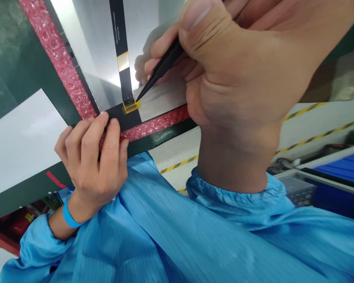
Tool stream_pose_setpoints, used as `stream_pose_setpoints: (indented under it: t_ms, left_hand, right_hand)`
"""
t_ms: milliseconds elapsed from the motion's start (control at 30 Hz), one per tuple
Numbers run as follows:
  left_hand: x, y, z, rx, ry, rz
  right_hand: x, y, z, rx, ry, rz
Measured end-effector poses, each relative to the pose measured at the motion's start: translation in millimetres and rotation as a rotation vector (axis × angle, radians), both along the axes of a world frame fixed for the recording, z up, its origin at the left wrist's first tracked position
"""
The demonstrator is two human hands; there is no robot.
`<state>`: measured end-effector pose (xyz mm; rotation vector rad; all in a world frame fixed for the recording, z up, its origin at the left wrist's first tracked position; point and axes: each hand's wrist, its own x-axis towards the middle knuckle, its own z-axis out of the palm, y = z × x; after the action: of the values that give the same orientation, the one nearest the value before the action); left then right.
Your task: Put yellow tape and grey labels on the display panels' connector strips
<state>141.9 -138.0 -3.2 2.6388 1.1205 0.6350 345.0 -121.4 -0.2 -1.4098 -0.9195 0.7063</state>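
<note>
One black ribbon cable (125, 82), its print too small for me to read, crosses one silvery panel (88, 39); the right hand (238, 67) grips one pointed tool (162, 67); the left hand (91, 157), unclenched, rests on pink bubble wrap (165, 120).

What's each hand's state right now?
Left hand: touching pink bubble wrap; open or closed grip cannot be told.
Right hand: closed, holding a black pointed tool.

Cable (125, 84) lies on panel (90, 51); bubble wrap (58, 59) lines panel's left and near edges; sheet (23, 141) on table (17, 198), my left.
</note>
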Motion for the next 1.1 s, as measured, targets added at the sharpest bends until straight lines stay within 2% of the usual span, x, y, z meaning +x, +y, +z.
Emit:
stream_pose_setpoints:
  t_ms: [167, 333, 633, 800, 967, 1100]
  left_hand:
    - [-0.4, -0.6, 0.7, -0.009, -0.003, -0.005]
    - [-0.3, -0.3, 0.0, -0.013, 0.013, 0.006]
    - [1.9, 0.2, 5.0, -0.052, 0.027, -0.012]
    - [2.0, 0.3, 7.1, -0.146, 0.024, 0.024]
    - [3.5, 0.7, 8.1, -0.079, 0.066, -0.002]
    - [3.9, 1.4, 10.9, -0.259, 0.033, 0.038]
  right_hand:
    - [0.2, 0.0, -1.2, 0.065, -0.040, 0.005]
    - [1.4, -0.8, 1.2, -0.008, -0.067, 0.011]
    - [3.4, -1.3, 2.1, -0.016, -0.090, 0.011]
    - [3.2, -1.6, 1.3, -0.025, -0.109, 0.004]
    - [4.0, -1.9, 0.6, -0.036, -0.107, 0.001]
    - [4.8, -2.1, -0.1, -0.034, -0.095, 0.019]
